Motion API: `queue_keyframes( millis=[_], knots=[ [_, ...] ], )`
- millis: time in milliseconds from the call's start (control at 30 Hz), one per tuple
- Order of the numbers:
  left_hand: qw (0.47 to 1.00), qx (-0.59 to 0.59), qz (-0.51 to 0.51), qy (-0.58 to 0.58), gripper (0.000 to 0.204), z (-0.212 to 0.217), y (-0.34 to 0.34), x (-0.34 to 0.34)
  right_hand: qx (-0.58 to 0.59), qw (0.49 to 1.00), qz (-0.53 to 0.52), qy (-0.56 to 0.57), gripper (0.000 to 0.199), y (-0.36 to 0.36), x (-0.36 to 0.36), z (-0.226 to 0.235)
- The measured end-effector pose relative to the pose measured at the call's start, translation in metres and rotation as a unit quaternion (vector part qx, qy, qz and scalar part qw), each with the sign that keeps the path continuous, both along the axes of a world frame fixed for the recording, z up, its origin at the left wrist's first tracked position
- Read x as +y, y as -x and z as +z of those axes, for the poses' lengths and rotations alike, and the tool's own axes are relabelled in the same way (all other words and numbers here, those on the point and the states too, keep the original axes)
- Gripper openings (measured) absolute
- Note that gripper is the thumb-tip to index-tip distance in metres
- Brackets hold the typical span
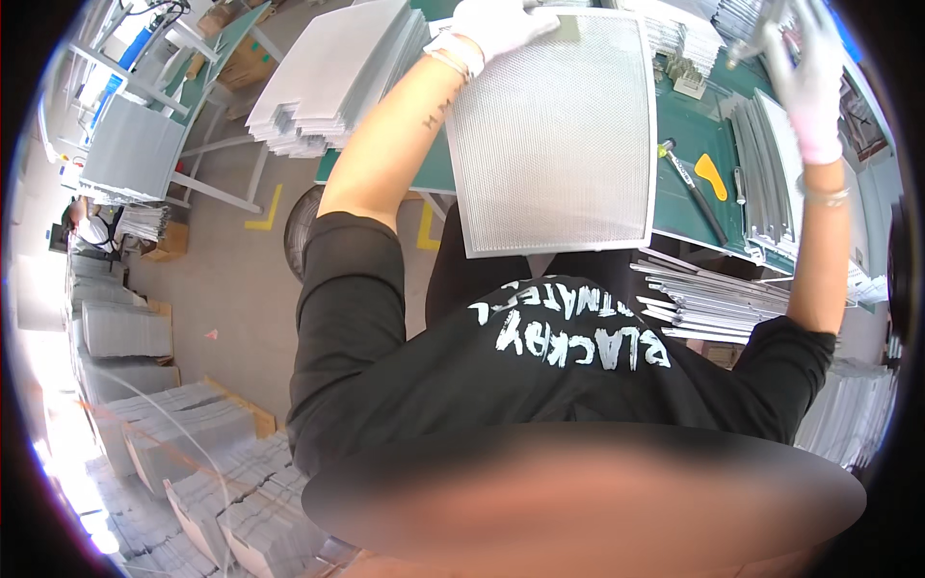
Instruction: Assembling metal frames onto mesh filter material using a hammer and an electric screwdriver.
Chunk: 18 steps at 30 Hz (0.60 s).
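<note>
Over the green counter (686, 217) and past its near edge spreads a rectangular mesh panel (559, 144) with a pale frame. At the panel's far left corner, the gloved left hand (503, 27) touches it, fingers stretched along the far edge; whether they grip it, I cannot tell. Well apart from it, right of the panel, the gloved right hand (809, 87) is raised and blurred, its grasp unclear. Just right of the panel lie a hammer (696, 193) and a flat yellow tool (711, 177); farther right are upright grey panels (766, 173). Left of it sits a stack of pale sheets (332, 72).
</note>
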State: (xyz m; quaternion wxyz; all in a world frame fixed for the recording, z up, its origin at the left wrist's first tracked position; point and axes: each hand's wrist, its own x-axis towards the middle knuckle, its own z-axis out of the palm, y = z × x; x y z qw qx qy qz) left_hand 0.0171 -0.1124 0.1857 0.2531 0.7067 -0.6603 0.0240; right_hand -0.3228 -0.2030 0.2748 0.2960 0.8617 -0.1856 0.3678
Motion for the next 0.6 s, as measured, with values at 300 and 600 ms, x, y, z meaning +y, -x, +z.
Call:
queue_keyframes(
  millis=[300, 600],
  knots=[
    [0.942, -0.170, -0.244, 0.158, 0.036, -0.002, 0.115, 0.108, 0.186, 0.877, 0.057, -0.440, 0.070, 0.030, 0.101, -0.089],
    [0.876, -0.127, 0.388, -0.256, 0.092, -0.064, -0.187, 0.185, -0.493, 0.726, -0.010, -0.479, 0.052, 0.229, 0.035, -0.163]
  ],
)
